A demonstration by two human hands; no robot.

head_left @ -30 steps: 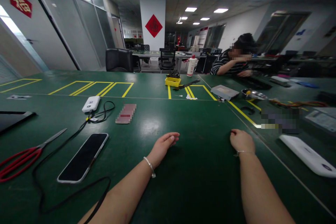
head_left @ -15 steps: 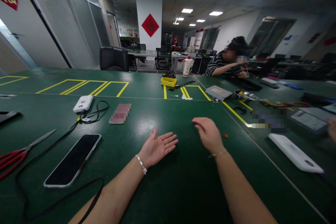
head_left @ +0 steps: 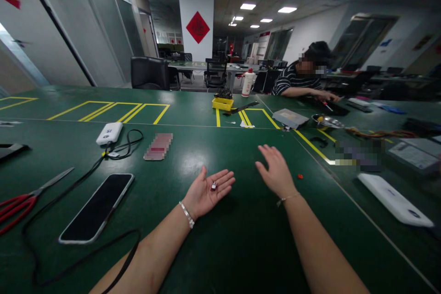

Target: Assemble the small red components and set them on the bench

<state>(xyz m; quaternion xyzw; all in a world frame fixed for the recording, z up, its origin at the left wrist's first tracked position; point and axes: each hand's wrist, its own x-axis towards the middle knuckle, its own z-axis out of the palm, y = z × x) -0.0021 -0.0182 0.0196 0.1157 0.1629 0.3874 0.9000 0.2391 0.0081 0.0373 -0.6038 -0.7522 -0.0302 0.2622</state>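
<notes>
My left hand [head_left: 210, 193] lies palm up over the green table, fingers stretched out. A tiny silver and dark piece [head_left: 214, 186], too small to name, rests loose at the base of its fingers. To the right, my right hand [head_left: 274, 171] is palm down with its fingers extended and thumb apart; nothing shows in it. Just right of that hand, a small orange-red bit [head_left: 300, 176] sits on the table.
On the left are a smartphone [head_left: 98, 209], red-handled scissors [head_left: 32, 200], a white power bank [head_left: 109, 133] and its black cable [head_left: 79, 188]. A long white device [head_left: 394, 200] lies right. Farther back stand a yellow box [head_left: 223, 103] and a bottle [head_left: 247, 82]; a person [head_left: 303, 76] works there.
My right hand has opened from a pinch into extended fingers. The tiny silver and dark piece now shows on my left palm, which was bare before. The left hand has barely moved.
</notes>
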